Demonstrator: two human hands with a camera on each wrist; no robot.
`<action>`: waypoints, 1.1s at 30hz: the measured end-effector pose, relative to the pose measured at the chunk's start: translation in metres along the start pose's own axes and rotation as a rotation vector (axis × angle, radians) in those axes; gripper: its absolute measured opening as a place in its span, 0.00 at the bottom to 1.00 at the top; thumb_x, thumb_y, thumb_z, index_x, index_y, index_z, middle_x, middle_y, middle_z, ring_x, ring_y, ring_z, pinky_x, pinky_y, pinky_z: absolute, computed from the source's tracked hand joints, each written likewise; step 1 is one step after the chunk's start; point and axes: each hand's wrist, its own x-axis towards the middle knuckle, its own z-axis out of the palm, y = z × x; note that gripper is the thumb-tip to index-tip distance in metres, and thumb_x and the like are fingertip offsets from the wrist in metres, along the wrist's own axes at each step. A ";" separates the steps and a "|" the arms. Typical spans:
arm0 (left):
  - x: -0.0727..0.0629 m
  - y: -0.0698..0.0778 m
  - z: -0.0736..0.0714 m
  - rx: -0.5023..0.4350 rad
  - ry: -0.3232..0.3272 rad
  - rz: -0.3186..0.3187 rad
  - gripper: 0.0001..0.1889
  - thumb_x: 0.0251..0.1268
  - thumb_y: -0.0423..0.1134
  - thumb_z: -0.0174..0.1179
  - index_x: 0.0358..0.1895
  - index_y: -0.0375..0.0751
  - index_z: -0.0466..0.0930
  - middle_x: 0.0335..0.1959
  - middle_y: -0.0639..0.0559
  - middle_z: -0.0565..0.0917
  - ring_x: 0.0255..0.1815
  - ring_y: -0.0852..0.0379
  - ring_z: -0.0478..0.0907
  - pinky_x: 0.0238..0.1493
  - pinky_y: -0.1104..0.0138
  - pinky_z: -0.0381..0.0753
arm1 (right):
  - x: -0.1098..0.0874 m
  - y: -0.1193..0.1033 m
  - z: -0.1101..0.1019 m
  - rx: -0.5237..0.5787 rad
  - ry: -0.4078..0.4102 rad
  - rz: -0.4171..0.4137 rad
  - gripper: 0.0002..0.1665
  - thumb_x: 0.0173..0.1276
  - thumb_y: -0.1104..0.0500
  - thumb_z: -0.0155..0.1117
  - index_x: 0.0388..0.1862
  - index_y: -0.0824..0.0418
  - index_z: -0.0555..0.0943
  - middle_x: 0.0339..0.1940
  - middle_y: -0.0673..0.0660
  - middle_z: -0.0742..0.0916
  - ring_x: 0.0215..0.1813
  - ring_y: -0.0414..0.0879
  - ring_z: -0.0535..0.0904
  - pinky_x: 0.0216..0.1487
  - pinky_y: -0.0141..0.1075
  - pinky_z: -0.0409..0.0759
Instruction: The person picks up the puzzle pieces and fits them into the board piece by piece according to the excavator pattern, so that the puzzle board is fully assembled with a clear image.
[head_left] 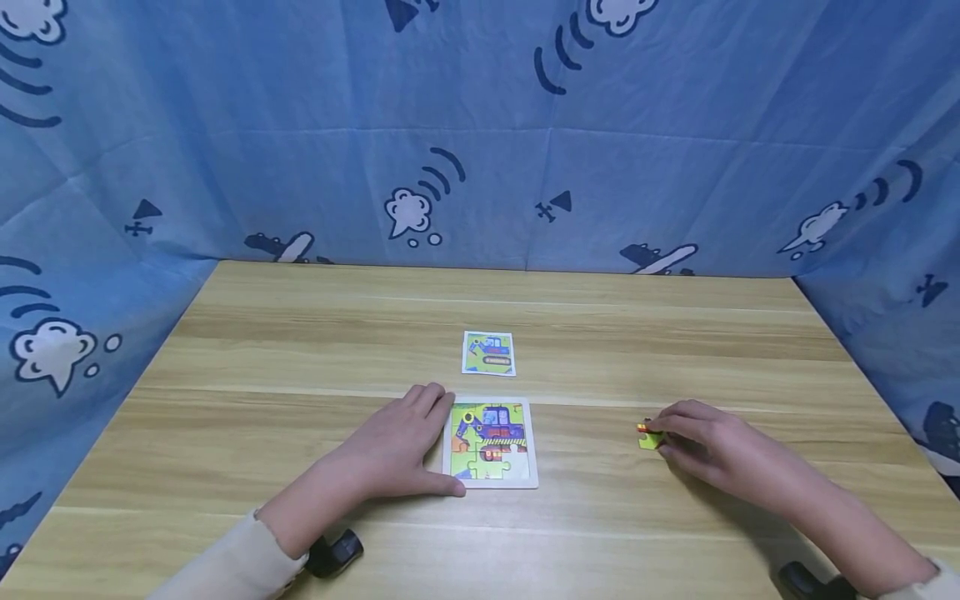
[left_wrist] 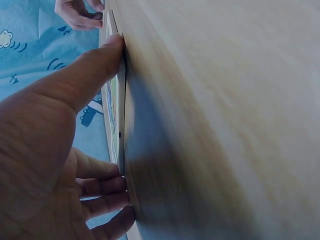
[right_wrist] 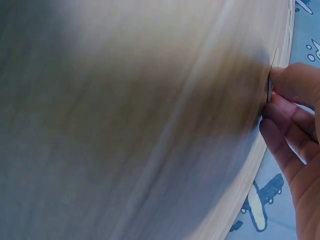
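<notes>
In the head view, a white-bordered puzzle tray [head_left: 533,450] shows a partly assembled digger picture, with bare white at its lower right. My left hand [head_left: 397,446] rests along the tray's left side, thumb at the lower left corner and fingers by the upper left. The left wrist view shows the thumb and index fingertip touching the tray edge [left_wrist: 121,105]. Off to the right, my right hand [head_left: 712,442] pinches a small green puzzle piece [head_left: 649,442] with red and yellow on it, close over the table. The fingers partly cover it.
A small square picture card [head_left: 489,368] of the digger lies behind the tray on the wooden table [head_left: 300,333]. A blue patterned cloth [head_left: 480,100] hangs around the back and sides. Black wrist cameras [head_left: 335,553] sit below both hands.
</notes>
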 end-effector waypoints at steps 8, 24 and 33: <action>0.000 0.000 0.000 -0.004 -0.002 -0.003 0.61 0.53 0.76 0.69 0.79 0.32 0.63 0.73 0.40 0.70 0.71 0.46 0.70 0.71 0.51 0.78 | 0.001 -0.002 -0.001 0.027 0.017 -0.014 0.22 0.57 0.64 0.81 0.51 0.53 0.89 0.46 0.44 0.87 0.45 0.33 0.83 0.39 0.30 0.86; 0.000 0.000 0.000 0.005 -0.002 0.004 0.60 0.53 0.75 0.69 0.78 0.33 0.63 0.72 0.41 0.71 0.70 0.46 0.70 0.69 0.52 0.79 | 0.016 -0.022 -0.014 0.018 0.085 -0.139 0.26 0.51 0.68 0.82 0.49 0.51 0.88 0.46 0.45 0.86 0.44 0.38 0.84 0.39 0.29 0.85; -0.001 -0.001 -0.001 -0.003 -0.009 -0.004 0.61 0.53 0.75 0.69 0.79 0.32 0.62 0.73 0.40 0.70 0.71 0.45 0.69 0.70 0.51 0.78 | 0.031 -0.047 -0.006 0.037 0.028 -0.171 0.22 0.57 0.65 0.80 0.50 0.52 0.87 0.47 0.44 0.85 0.44 0.34 0.82 0.41 0.29 0.86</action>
